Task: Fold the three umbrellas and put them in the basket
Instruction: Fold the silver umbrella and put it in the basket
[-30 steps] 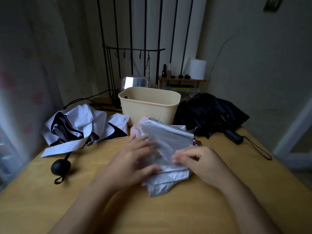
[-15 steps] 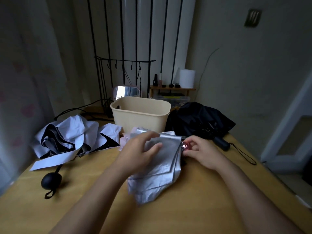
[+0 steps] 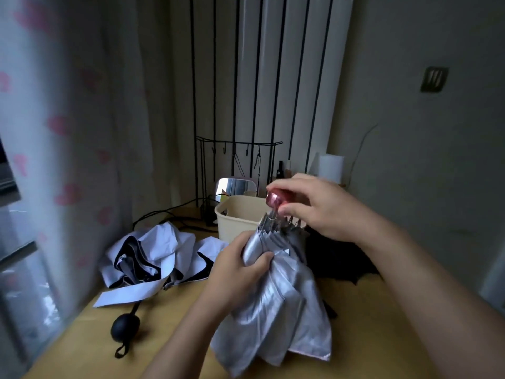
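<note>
A silver umbrella [image 3: 284, 305] with a pink handle [image 3: 274, 199] is held upright above the wooden table [image 3: 169, 335], its loose canopy hanging down. My left hand [image 3: 235, 266] grips the gathered canopy near its ribs. My right hand [image 3: 317, 206] holds the pink handle at the top. A cream basket [image 3: 235, 217] stands just behind the umbrella. A white and black umbrella [image 3: 153, 258] lies crumpled at the left, its round black handle [image 3: 125, 326] nearer the table's front. A black umbrella [image 3: 341, 258] lies at the right, mostly hidden by my right forearm.
A small mirror [image 3: 235, 187] and a black wire hook rack [image 3: 237, 160] stand behind the basket. A white roll [image 3: 331, 166] sits on a shelf at the back. A curtain [image 3: 54, 132] hangs at the left, a wall at the right.
The silver umbrella has been lifted off the table and turned upright. My right hand rose with the pink handle; my left hand closed round the canopy. The view tilted upward.
</note>
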